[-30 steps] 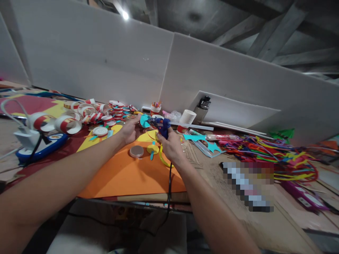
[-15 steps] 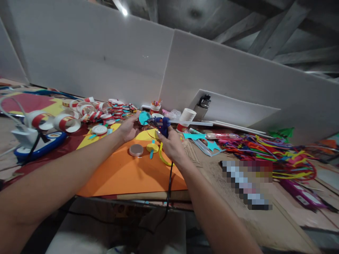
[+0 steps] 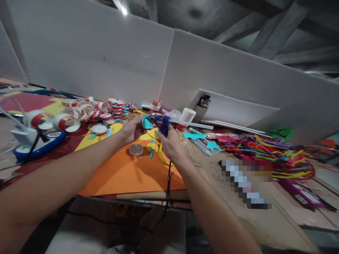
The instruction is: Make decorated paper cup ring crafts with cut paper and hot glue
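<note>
My left hand (image 3: 134,129) holds a small round turquoise piece (image 3: 146,122) by its edge, above the yellow and orange sheets. My right hand (image 3: 170,140) is wrapped round a blue glue gun (image 3: 163,124), whose nozzle points left at the turquoise piece. A long pale glue stick (image 3: 194,125) juts out of the gun's back, and its black cord (image 3: 168,183) hangs over the table's front edge. Below the hands, a round clear-topped disc (image 3: 136,150) and a yellow disc with a turquoise strip (image 3: 152,147) lie on the orange sheet (image 3: 127,176).
Red and white paper rings (image 3: 67,122) and a blue power strip (image 3: 39,146) lie at the left. Behind the hands stand stacked paper cups (image 3: 187,115) and a dark bottle (image 3: 202,107). Colourful pipe cleaners (image 3: 265,151) and a purple packet (image 3: 302,194) are at the right.
My left hand and the turquoise piece have shifted slightly right, closer to the nozzle, and the piece has turned. The glue gun has barely moved.
</note>
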Action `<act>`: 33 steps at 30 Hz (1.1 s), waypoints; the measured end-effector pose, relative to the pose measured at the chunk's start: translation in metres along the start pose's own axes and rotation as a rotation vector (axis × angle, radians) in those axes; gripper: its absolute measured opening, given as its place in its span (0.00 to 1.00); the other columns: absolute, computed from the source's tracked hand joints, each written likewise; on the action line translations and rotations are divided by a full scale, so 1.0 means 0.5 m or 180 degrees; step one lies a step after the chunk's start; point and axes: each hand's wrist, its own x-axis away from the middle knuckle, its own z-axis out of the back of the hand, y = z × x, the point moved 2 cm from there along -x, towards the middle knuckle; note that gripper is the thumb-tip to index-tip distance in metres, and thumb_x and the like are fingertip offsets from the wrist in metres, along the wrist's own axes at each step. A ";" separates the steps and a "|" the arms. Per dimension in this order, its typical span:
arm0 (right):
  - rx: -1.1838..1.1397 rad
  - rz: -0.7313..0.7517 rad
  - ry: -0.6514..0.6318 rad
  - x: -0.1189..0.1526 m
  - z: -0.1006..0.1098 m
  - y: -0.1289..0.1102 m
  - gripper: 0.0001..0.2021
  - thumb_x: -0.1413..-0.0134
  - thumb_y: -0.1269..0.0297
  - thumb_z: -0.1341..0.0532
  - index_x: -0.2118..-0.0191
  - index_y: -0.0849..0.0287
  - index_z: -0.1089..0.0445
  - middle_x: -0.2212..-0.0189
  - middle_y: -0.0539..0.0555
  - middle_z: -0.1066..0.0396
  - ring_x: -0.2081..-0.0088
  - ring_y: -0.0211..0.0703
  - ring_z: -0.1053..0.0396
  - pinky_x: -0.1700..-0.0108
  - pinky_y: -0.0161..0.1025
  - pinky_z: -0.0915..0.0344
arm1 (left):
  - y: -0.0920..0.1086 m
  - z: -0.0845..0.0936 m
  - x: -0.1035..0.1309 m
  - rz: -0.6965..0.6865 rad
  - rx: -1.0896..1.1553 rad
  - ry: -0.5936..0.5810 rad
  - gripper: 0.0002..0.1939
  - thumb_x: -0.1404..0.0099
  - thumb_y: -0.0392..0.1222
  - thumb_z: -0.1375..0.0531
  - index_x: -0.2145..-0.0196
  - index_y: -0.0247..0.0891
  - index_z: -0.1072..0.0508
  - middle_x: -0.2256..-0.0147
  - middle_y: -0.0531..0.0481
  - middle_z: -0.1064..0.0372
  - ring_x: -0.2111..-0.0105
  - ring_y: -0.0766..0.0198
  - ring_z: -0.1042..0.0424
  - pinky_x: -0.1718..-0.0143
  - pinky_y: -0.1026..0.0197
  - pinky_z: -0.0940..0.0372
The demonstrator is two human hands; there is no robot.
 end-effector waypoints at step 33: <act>0.0001 -0.0188 -0.0009 -0.002 0.004 0.005 0.17 0.45 0.63 0.42 0.50 0.58 0.32 0.61 0.56 0.25 0.62 0.47 0.29 0.55 0.43 0.35 | 0.007 0.008 -0.006 -0.0032 0.0157 0.0114 0.15 0.30 0.46 0.47 0.65 0.34 0.26 0.72 0.46 0.25 0.75 0.63 0.26 0.78 0.65 0.37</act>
